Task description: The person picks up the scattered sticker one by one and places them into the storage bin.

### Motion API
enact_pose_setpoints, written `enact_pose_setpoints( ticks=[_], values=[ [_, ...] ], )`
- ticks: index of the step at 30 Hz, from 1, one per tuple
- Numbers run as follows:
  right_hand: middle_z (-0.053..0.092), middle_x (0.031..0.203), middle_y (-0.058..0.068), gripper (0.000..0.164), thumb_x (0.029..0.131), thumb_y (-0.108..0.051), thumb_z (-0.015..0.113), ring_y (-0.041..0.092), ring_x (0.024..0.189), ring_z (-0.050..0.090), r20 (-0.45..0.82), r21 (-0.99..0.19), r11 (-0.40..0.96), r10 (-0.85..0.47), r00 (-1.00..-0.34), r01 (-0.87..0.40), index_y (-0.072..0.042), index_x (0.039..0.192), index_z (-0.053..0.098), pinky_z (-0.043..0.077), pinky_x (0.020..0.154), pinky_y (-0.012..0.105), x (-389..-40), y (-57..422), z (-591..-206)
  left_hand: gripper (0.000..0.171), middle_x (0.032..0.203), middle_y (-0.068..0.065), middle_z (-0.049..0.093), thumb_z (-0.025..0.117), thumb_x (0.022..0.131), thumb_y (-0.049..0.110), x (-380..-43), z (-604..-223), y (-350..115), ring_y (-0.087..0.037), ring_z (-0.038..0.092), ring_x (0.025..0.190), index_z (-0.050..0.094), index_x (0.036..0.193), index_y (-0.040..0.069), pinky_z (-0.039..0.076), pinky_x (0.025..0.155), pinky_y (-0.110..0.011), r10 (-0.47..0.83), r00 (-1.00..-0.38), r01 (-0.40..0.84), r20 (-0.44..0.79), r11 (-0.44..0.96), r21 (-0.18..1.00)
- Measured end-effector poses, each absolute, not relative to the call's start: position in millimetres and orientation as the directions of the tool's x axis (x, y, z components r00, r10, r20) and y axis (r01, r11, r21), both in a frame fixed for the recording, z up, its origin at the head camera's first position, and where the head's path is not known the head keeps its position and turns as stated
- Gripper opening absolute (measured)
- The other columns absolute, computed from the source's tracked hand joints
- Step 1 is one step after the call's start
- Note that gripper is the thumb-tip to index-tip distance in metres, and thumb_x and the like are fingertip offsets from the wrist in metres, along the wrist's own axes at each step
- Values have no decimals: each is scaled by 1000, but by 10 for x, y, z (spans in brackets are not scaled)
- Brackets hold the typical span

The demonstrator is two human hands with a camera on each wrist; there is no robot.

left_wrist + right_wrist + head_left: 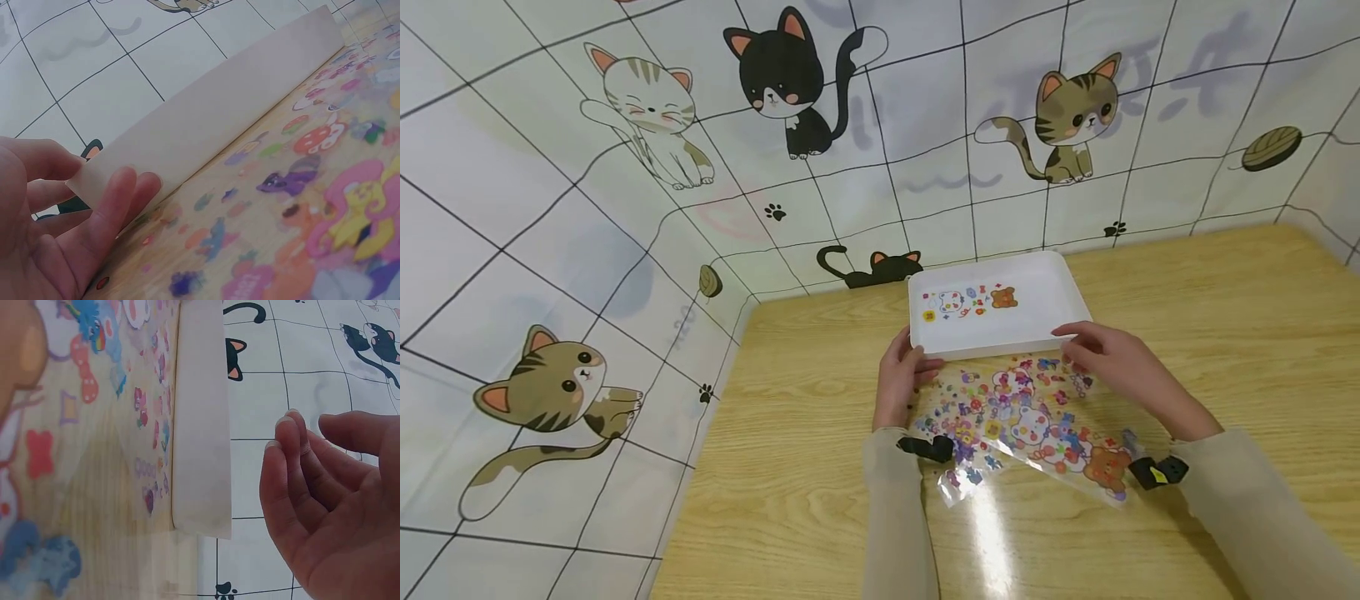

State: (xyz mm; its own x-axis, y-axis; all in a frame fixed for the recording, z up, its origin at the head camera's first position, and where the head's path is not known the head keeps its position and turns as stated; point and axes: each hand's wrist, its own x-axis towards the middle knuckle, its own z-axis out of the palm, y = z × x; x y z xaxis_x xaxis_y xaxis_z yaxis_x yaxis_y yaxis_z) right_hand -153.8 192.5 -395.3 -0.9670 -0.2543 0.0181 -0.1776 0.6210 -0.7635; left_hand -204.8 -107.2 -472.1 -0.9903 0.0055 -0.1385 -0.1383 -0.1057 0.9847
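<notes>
Judging from the layout, at the step of decorating the white tray (pixel 1007 329) with stickers, and probably between two placements. Lying on the worktop (pixel 797 467), with the tray's raised rim facing upward and its far side close to the cat-printed wall cloth (pixel 917 92). Inside the tray, toward its left half, a small group of stickers, with a white animal face (pixel 951 302) and, near the middle, a brown bear (pixel 1003 297). To the right of this bear, only bare white surface.

At the near left corner of the tray, the left hand (pixel 898 379), gripping that corner between thumb and fingers. By the near right edge of the tray, the right hand (pixel 1127 362), with fingers loosely bent, thumb apart and nothing visible between them. In front of the tray, clear sticker sheets (pixel 1063 454), partly overlapping.

For the next move, likely to need: steadying the tray with the left hand, choosing and peeling one sticker with the right, then pressing it flat on the bare part. Possible trouble: thin sheets sliding together.

On the sheets before the tray, tiny lettering on some stickers, too blurred for sure reading. On the tray's outer side, no label visible. Behind the tray, pale marks on the cloth, not readable.
</notes>
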Motion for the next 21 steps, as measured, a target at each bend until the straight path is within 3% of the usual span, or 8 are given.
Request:
enact_pose_setpoints(
  ticks=[6,11,21],
  values=[
    [62,95,10,47,93,-38,43,22,79,58,2,-702,682,-287,-958,-206,-4,124,50,47,66,37,-1439,1972,-3996,45,128,-1,48,46,93,23,-2064,-4729,-1087,-25,63,89,37,136,26,53,73,-34,-1,-990,-142,-143,-100,985],
    [61,98,10,49,92,-38,46,26,87,57,-30,-633,743,-308,-951,-220,-2,125,48,48,70,44,-1345,2037,-4036,44,127,-2,49,46,93,22,-2080,-4732,-1102,-25,63,89,38,136,27,52,73,-34,1,-990,-137,-138,-104,985],
    [61,95,8,51,91,-31,50,25,85,58,-87,-587,773,-353,-932,-239,6,127,42,50,64,38,-1181,2067,-4059,45,124,-1,51,49,91,25,-2077,-4750,-1105,-26,63,89,38,135,27,52,73,-34,5,-990,-137,-138,-117,984]
  ],
)
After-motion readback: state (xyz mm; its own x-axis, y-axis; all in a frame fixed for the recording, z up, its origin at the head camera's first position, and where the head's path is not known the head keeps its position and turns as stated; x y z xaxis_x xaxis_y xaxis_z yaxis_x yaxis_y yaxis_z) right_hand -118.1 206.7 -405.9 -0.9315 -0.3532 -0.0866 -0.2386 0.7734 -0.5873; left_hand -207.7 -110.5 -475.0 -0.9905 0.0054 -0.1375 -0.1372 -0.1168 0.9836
